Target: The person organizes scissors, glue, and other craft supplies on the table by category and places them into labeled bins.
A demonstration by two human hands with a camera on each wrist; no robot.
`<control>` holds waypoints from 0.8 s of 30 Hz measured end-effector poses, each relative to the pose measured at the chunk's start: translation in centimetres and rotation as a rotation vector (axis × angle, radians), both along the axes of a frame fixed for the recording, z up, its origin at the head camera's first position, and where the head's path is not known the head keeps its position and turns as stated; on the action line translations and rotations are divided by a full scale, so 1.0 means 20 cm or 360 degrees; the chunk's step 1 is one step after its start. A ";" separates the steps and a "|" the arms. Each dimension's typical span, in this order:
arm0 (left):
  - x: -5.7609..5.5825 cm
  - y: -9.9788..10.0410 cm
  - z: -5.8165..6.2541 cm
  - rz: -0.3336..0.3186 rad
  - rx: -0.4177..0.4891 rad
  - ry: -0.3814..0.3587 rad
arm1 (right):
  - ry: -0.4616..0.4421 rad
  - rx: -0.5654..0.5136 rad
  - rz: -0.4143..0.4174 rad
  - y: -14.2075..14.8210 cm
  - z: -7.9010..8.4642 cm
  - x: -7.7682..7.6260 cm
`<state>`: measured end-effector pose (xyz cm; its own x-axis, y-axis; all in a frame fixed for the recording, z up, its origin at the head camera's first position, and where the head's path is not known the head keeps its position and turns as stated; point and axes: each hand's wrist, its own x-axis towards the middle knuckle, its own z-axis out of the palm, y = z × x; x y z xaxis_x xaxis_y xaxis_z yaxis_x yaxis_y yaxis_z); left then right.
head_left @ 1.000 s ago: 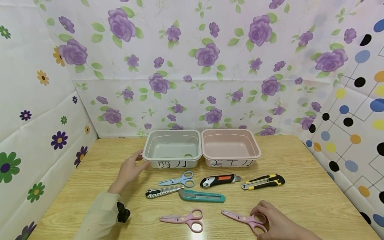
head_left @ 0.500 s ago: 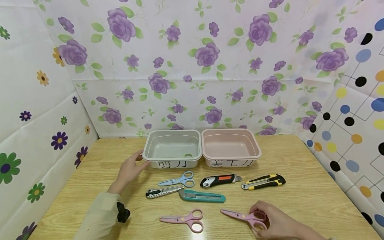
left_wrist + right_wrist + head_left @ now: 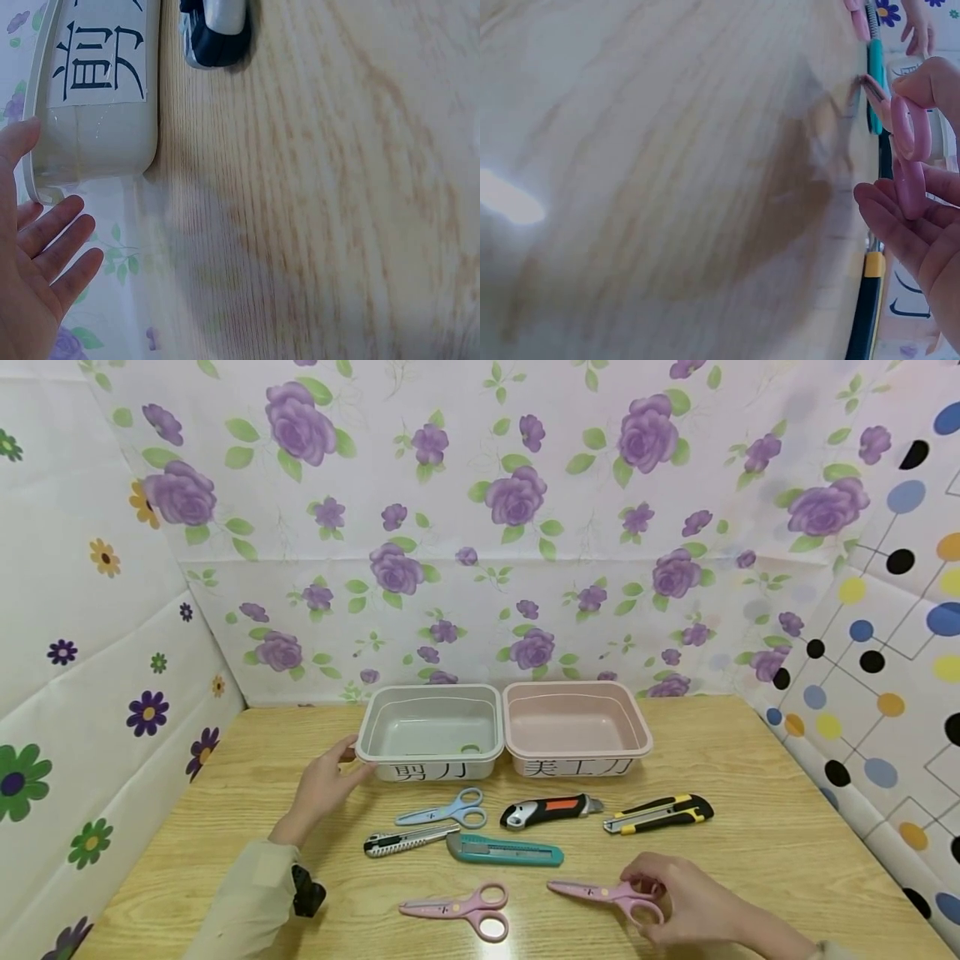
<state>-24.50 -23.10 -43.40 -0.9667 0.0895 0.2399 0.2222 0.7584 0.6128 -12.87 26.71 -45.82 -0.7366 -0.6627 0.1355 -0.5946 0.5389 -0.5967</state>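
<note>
My right hand [image 3: 693,900] pinches the handle loops of a pair of pink scissors [image 3: 592,892] at the front right. In the right wrist view those pink scissors [image 3: 910,142] are slightly raised, blades pointing away from the palm. At the grey bin [image 3: 438,768], my left hand [image 3: 322,789] touches the left front corner; the left wrist view shows the thumb by the rim and the other fingers of the left hand [image 3: 45,255] loosely extended. A second pair of pink scissors [image 3: 450,907] lies on the table, left of the held pair.
Beside the grey bin stands a pink bin [image 3: 581,758]. In front lie blue scissors [image 3: 431,815], a silver utility knife [image 3: 408,841], a teal knife [image 3: 506,851], a black-and-orange knife [image 3: 551,811] and a yellow-and-black knife [image 3: 660,815]. Something green [image 3: 470,748] shows inside the grey bin.
My right hand has shifted slightly left and farther from me, and the pink scissors in it have moved and turned a little. The left hand and the bins stay put.
</note>
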 end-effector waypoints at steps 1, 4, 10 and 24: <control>0.00 0.00 0.00 -0.0003 0.0000 0.0002 | 0.0035 -0.0012 0.0017 0.00 0.00 0.00; 0.00 0.00 0.00 -0.0008 -0.0003 0.0010 | 0.0121 -0.0050 0.0062 -0.01 0.02 -0.01; 0.00 0.00 0.00 -0.0004 -0.0009 0.0010 | 0.0185 -0.0055 0.0089 -0.03 0.06 -0.04; 0.00 -0.01 -0.01 0.0009 -0.0022 0.0003 | 0.0265 0.0059 0.0037 -0.09 0.18 -0.12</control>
<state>-24.56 -23.28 -43.61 -0.9667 0.0873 0.2405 0.2191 0.7678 0.6020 -15.27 24.81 -42.22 -0.6905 -0.6861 0.2292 -0.6960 0.5439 -0.4688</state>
